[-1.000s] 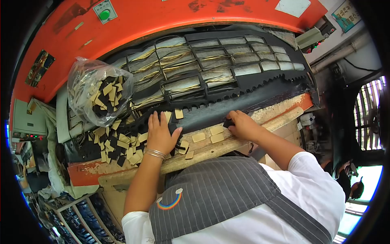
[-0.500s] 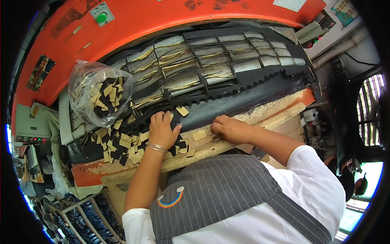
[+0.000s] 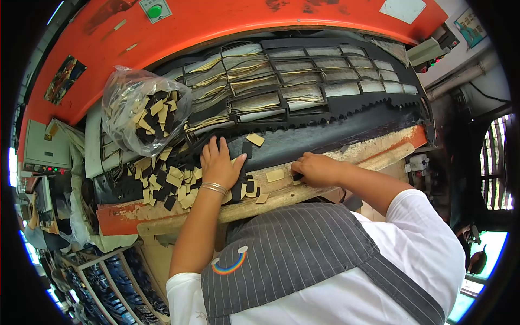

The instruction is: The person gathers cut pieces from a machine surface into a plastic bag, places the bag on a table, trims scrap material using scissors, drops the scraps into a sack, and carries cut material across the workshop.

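Note:
My left hand (image 3: pixel 221 165) lies with its fingers apart over small black and tan pieces (image 3: pixel 173 181), several of which spread to its left. One tan piece (image 3: pixel 255 140) lies on the black sheet (image 3: pixel 303 138) to the right of its fingertips, with a black piece (image 3: pixel 247 150) just below. My right hand (image 3: pixel 316 170) is closed, its fingertips pinching a small black piece (image 3: pixel 297 176) above the worn wooden edge (image 3: pixel 349 173). Left of it, a tan piece (image 3: pixel 275 175) rests on that edge.
A clear plastic bag (image 3: pixel 122 116) of black and tan pieces stands on the left of the bench. Behind lies a cut-out black sheet with rectangular openings (image 3: pixel 300 78). An orange machine panel (image 3: pixel 216 19) with a green button (image 3: pixel 155 11) spans the back.
Two tan pieces that lay near my right hand on the wooden edge are gone from there. My right hand has moved left along the edge and now pinches a black piece. The view has shifted slightly.

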`<state>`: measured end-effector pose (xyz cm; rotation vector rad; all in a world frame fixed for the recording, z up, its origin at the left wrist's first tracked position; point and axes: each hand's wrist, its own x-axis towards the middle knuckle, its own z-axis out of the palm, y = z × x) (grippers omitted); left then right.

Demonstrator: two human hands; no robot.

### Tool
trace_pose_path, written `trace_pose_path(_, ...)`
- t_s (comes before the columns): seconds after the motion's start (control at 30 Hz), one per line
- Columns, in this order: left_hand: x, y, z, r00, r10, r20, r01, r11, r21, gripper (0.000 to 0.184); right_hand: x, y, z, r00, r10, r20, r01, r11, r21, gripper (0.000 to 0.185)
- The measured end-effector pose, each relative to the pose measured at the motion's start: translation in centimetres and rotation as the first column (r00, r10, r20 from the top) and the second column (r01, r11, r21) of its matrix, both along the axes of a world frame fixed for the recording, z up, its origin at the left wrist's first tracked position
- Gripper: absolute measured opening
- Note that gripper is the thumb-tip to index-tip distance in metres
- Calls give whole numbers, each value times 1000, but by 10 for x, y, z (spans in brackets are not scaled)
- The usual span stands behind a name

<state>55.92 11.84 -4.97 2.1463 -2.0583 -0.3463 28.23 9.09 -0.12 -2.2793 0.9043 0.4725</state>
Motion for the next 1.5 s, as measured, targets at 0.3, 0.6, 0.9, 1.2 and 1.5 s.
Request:
trace_pose_path(0.3,16,7,13,981,-113,-156,103,992,-71,52,8,-10,22,990,-85,111,74,992,97,26)
trace_pose_path(0.6,114,86,55,985,-76,-152,29,957,-290,61,54,-26,-24,926,90,367,-23,983,-184,97)
trace_pose_path(0.9,176,84,17,917,316,-245,-304,949,86,98,125,-5,-38,897,256,361,-141,938,-315,99)
trace_pose_path(1.2,129,87,34,962,32,-272,-32,999,2,106,170,14,-43,847,222,483,-23,923,-384,100)
trace_pose_path(1.5,104,59,10,808,111,-578,-224,966,-128,78,218,1,-41,746,-52,664,109,993,-45,109)
